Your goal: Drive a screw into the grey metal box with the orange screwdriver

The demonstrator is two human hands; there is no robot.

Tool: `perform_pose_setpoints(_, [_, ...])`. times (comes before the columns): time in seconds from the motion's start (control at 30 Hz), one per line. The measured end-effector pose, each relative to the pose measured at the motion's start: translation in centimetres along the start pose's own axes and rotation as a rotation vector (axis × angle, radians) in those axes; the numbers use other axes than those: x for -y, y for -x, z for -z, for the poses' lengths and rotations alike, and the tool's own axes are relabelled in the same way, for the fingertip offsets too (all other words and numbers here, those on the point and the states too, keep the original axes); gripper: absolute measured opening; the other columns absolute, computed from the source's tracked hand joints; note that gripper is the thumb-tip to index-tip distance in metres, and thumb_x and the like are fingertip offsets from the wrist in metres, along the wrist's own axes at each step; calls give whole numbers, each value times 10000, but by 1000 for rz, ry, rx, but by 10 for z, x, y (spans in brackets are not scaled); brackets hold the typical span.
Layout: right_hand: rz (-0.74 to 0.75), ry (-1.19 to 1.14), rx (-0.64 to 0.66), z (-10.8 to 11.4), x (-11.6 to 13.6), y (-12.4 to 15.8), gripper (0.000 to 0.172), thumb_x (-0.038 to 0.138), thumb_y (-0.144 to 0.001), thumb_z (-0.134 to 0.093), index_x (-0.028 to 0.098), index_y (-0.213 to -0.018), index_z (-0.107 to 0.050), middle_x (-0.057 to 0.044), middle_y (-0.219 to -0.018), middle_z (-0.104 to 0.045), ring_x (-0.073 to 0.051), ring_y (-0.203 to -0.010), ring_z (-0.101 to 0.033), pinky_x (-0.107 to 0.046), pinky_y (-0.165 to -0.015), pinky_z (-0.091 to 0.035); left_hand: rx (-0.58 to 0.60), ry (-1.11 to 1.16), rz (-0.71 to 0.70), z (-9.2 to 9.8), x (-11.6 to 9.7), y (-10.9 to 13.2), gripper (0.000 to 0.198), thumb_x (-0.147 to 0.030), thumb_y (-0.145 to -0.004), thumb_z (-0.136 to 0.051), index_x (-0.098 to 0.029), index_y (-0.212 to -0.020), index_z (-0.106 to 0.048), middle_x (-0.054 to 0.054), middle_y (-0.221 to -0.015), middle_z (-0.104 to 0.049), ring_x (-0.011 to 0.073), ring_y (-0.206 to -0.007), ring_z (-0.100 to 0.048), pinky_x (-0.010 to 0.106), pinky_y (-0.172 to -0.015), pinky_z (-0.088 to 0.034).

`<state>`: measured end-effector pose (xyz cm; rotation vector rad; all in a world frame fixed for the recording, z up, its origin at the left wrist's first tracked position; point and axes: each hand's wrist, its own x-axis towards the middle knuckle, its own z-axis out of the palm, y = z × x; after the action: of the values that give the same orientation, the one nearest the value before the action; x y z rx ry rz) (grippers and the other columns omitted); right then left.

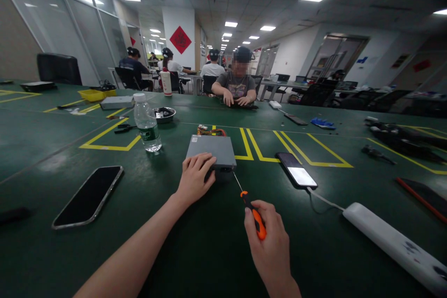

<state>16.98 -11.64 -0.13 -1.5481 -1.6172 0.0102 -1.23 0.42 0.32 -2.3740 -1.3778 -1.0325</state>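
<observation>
A grey metal computer power supply [213,148] lies flat on the green table, its bundle of coloured cables [211,131] at the far side. My left hand [197,177] grips its near left edge, fingers on the top and thumb against the front face. In my right hand [268,237] is an orange and black screwdriver [257,221], held by the handle. Its thin shaft points up and left, with the tip at the lower right corner of the power supply's front. Whether the tip sits in a screw is too small to tell.
Left of the power supply stands a water bottle [146,125], with a metal bowl [164,114] behind it. Phones lie left [89,198] and right [296,170]; a white power strip [394,247] is at lower right. Across the table sits a person [237,81].
</observation>
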Motion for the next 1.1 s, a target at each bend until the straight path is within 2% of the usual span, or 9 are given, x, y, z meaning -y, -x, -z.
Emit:
perform_pose_setpoints(0.1, [152,46,-34,-2,0,-1,129,289,-862,-463,216,-946,-529,-21,-798,-581,-175,-736,-570,-343,-698,-451,-3,-29,-24,1,1,1,335,-256,-827,-473,-247,-1159,-516,62,-1284,-507,239,-1221,-403,425,-983,-270])
perform_pose_setpoints(0.2, [211,84,-36,-2,1,-2,129,263,-858,-455,214,-939,-544,-13,-768,-562,-171,-719,-552,-363,-736,-426,-3,-43,-43,1,1,0,333,-252,-831,-464,-239,-1160,-514,53,-1313,-489,232,-1232,-398,430,-1019,-237])
perform_pose_setpoints(0.3, [158,77,-16,-1,3,-1,186,358,-856,-480,212,-960,-532,-21,-798,-578,-185,-746,-560,-366,-730,-434,5,-39,-48,0,1,0,335,-259,-838,-457,-237,-1169,-504,42,-1293,-514,221,-1205,-427,419,-1009,-248])
perform_pose_setpoints(0.4, [18,42,21,-1,3,1,299,450,-853,-473,209,-1028,-494,-34,-825,-599,-205,-783,-576,-335,-652,-462,-16,-36,-20,-2,-1,0,316,-280,-837,-474,-245,-1148,-515,37,-1270,-535,225,-1181,-448,418,-971,-277])
perform_pose_setpoints(0.47, [-20,21,38,-2,4,2,265,424,-872,-442,212,-1025,-489,-36,-828,-603,-199,-776,-584,-311,-611,-466,-35,-37,6,-4,-2,-1,292,-295,-835,-489,-251,-1120,-530,35,-1246,-553,229,-1163,-461,419,-950,-287])
perform_pose_setpoints(0.57, [94,30,11,-4,5,2,164,314,-877,-431,216,-982,-510,-30,-822,-601,-182,-748,-584,-328,-666,-465,-47,-41,31,-6,-3,-2,259,-304,-832,-501,-256,-1083,-546,31,-1218,-572,230,-1143,-472,419,-928,-291])
perform_pose_setpoints(0.7, [221,75,3,-6,5,0,160,228,-847,-443,224,-981,-532,-20,-798,-572,-178,-750,-569,-373,-746,-444,-46,-47,36,-6,-4,-3,240,-301,-834,-502,-253,-1065,-549,29,-1204,-579,225,-1135,-474,416,-921,-287])
perform_pose_setpoints(0.93, [-59,-3,79,-4,5,3,301,450,-860,-457,223,-1057,-483,-44,-873,-598,-199,-783,-590,-305,-589,-489,-41,-48,37,-5,-4,-3,232,-305,-833,-502,-257,-1055,-551,32,-1202,-579,233,-1137,-467,418,-903,-294])
perform_pose_setpoints(1.1, [108,16,41,-6,6,3,167,299,-865,-439,223,-1000,-503,-29,-834,-604,-184,-763,-595,-338,-682,-482,-33,-49,38,-6,-3,-3,237,-310,-839,-495,-257,-1064,-546,30,-1210,-573,229,-1140,-462,420,-913,-285])
